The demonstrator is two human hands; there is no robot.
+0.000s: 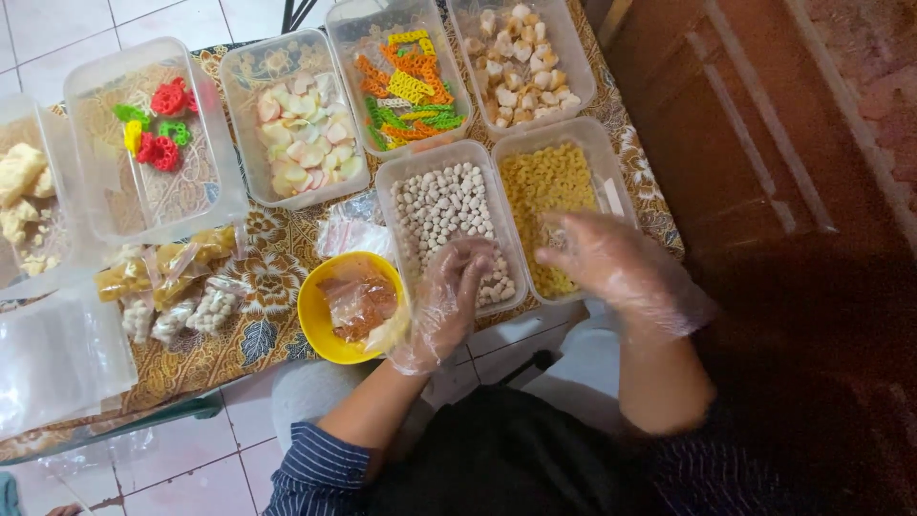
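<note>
Both my hands wear thin clear plastic gloves. My left hand [449,298] curls at the near edge of a clear tub of small white round crackers [449,205], fingers bent into the tub; whether it grips any is unclear. My right hand [611,263] hovers, blurred, with fingers spread over the near end of a tub of yellow curly crackers [549,186]. A yellow bowl [320,320] holding a small filled plastic bag sits just left of my left hand.
On the patterned cloth [277,277] stand more clear tubs: red, green and yellow flower crackers [153,124], pale pink and white chips [306,134], orange, yellow and green strips [411,86], white chunks [521,57]. Filled small bags [172,287] and empty plastic bags [57,354] lie at left.
</note>
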